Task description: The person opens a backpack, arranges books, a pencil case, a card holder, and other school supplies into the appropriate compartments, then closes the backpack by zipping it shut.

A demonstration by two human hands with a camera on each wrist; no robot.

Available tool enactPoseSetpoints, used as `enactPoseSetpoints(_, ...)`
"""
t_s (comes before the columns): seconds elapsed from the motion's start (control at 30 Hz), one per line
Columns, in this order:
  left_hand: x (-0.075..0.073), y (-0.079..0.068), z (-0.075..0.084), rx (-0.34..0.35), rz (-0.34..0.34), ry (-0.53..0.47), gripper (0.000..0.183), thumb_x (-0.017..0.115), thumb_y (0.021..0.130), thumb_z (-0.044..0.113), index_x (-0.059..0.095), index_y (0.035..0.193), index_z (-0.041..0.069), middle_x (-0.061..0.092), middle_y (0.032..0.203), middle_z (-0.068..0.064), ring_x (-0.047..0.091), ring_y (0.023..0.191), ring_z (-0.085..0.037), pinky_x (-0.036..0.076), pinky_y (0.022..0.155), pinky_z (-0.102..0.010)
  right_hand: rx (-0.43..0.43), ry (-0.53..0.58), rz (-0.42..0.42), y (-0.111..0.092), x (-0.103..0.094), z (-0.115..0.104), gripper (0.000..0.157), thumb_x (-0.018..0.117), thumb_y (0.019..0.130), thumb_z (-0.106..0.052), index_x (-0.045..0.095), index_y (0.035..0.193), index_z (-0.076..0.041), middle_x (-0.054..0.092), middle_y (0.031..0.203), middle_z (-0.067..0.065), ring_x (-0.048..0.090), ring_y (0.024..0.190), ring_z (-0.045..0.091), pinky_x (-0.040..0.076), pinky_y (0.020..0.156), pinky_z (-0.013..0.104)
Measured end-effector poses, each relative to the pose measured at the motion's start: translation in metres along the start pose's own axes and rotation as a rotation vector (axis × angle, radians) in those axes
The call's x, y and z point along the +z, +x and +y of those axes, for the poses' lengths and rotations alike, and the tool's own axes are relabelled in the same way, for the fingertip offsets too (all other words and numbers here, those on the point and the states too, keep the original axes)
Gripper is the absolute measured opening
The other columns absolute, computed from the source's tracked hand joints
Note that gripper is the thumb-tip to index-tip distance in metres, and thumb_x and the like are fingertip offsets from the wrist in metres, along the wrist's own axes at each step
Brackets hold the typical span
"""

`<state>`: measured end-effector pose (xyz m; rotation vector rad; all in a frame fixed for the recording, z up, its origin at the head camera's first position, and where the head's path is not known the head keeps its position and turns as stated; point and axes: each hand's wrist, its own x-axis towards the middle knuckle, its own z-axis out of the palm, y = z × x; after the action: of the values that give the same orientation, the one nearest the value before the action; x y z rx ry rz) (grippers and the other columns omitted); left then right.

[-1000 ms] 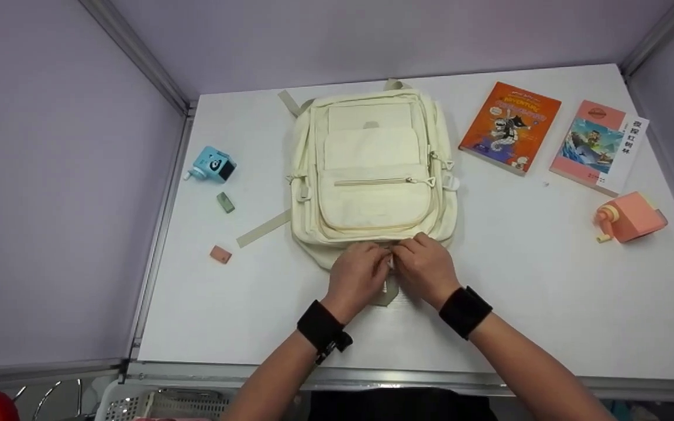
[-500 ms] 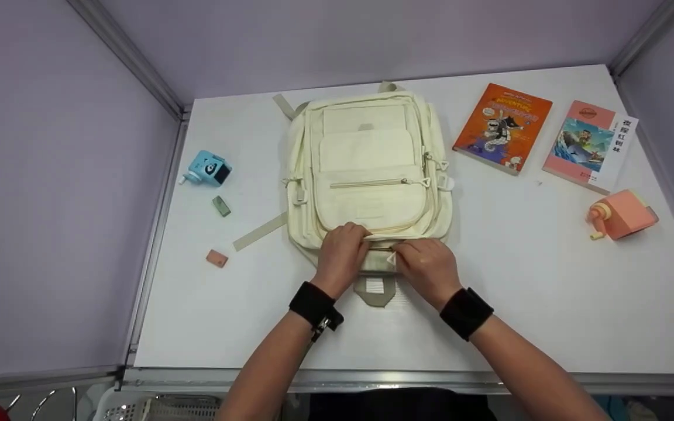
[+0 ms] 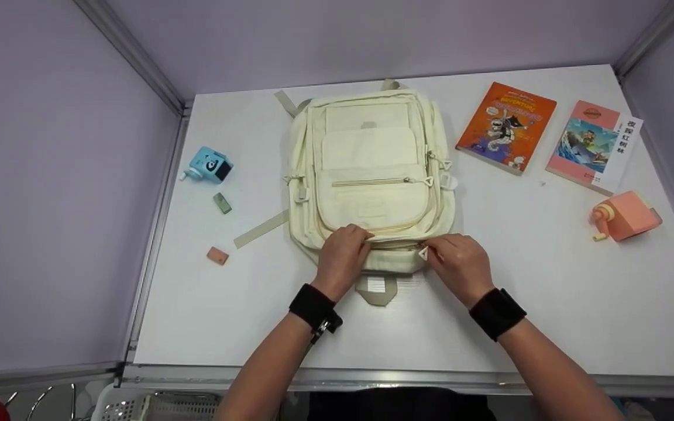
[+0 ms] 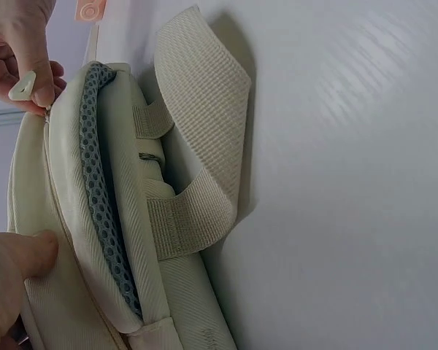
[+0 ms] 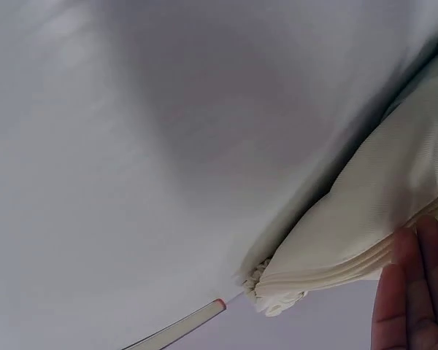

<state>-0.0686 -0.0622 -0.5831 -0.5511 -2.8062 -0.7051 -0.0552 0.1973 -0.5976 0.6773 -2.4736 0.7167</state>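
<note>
Sliding toward the right of the frame, the right hand [image 3: 460, 260] is now working near the lower right corner of the cream backpack [image 3: 372, 152], whereas a second ago it was meeting the left hand [image 3: 343, 254] at the middle of the bag's near edge. Its thumb and fingers are pinching the zip slider, with the white zip pull [image 3: 424, 253] sticking out beside them. The left hand is staying near the lower middle of the frame, its fingers clamping on the bag's edge and, it seems, steadying the fabric against the pull. Between the hands, more of the zip line [image 3: 395, 245] is showing, so the slider is apparently travelling along its track; whether it is opening or closing the compartment, I cannot tell. The backpack itself is lying front up at the centre of the tabletop [image 3: 518, 234], its strap loop [image 3: 378, 295] pointing toward the bottom of the frame, and is hardly shifting.
</note>
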Motion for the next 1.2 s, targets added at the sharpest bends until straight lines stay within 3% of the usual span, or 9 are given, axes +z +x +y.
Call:
enactPoseSetpoints(0.33, -0.002, -0.002, 0.000, -0.002, 0.001, 0.009, 0.006, 0.071, 0.096, 0.012, 0.072, 0.101, 0.014, 0.068, 0.096, -0.001, 0.065, 0.089, -0.021, 0.052, 0.078, -0.034, 0.128, 0.005, -0.013, -0.008, -0.012, 0.021, 0.019, 0.079, 0.081, 0.004, 0.079, 0.096, -0.007, 0.075, 0.087, 0.005, 0.069, 0.080, 0.024, 0.053, 0.070, 0.042)
enactPoseSetpoints(0.47, -0.005, -0.001, 0.007, 0.040, -0.010, 0.050, 0.009, 0.069, 0.095, 0.011, 0.072, 0.104, 0.012, 0.069, 0.098, -0.002, 0.066, 0.092, -0.022, 0.052, 0.082, -0.034, 0.153, 0.012, -0.036, -0.009, -0.012, 0.020, 0.017, 0.079, 0.083, 0.004, 0.078, 0.096, -0.006, 0.074, 0.087, 0.006, 0.069, 0.081, 0.024, 0.053, 0.071, 0.041)
enactPoseSetpoints(0.7, 0.002, 0.015, 0.040, 0.203, -0.042, 0.115, 0.025, 0.073, 0.094, 0.026, 0.072, 0.116, 0.014, 0.069, 0.110, -0.001, 0.065, 0.103, -0.020, 0.051, 0.091, -0.033, 0.200, 0.031, -0.060, -0.006, -0.014, 0.015, 0.016, 0.077, 0.085, 0.006, 0.075, 0.098, -0.004, 0.073, 0.089, 0.009, 0.068, 0.083, 0.026, 0.052, 0.074, 0.041)
enactPoseSetpoints(0.83, 0.017, 0.032, 0.062, 0.269, -0.034, 0.206, 0.025, 0.072, 0.095, 0.034, 0.073, 0.114, 0.017, 0.070, 0.108, 0.000, 0.066, 0.099, -0.020, 0.053, 0.084, -0.033, 0.216, 0.052, -0.067, -0.004, -0.015, 0.013, 0.016, 0.076, 0.086, 0.007, 0.074, 0.098, -0.003, 0.073, 0.089, 0.010, 0.067, 0.082, 0.026, 0.051, 0.075, 0.043)
enactPoseSetpoints(0.9, 0.025, 0.039, 0.070, 0.264, -0.028, 0.244, 0.023, 0.071, 0.096, 0.037, 0.074, 0.107, 0.018, 0.070, 0.102, 0.001, 0.066, 0.091, -0.019, 0.054, 0.075, -0.032, 0.212, 0.056, -0.070, -0.003, -0.014, 0.011, 0.017, 0.075, 0.086, 0.008, 0.074, 0.098, -0.003, 0.073, 0.089, 0.010, 0.067, 0.082, 0.027, 0.051, 0.074, 0.043)
enactPoseSetpoints(1.03, 0.037, 0.047, 0.079, 0.183, -0.054, 0.285, 0.025, 0.069, 0.098, 0.042, 0.073, 0.094, 0.018, 0.067, 0.090, 0.001, 0.066, 0.078, -0.019, 0.054, 0.060, -0.033, 0.204, 0.040, -0.074, -0.004, -0.011, 0.010, 0.016, 0.076, 0.086, 0.007, 0.074, 0.099, -0.004, 0.073, 0.088, 0.009, 0.067, 0.081, 0.027, 0.051, 0.072, 0.042)
enactPoseSetpoints(1.2, 0.040, 0.048, 0.082, 0.139, -0.119, 0.317, 0.023, 0.069, 0.098, 0.038, 0.072, 0.096, 0.016, 0.066, 0.092, -0.001, 0.065, 0.078, -0.018, 0.056, 0.057, -0.033, 0.194, -0.021, -0.073, -0.006, -0.013, 0.017, 0.013, 0.078, 0.087, 0.002, 0.076, 0.098, -0.006, 0.073, 0.088, 0.008, 0.068, 0.081, 0.027, 0.053, 0.071, 0.043)
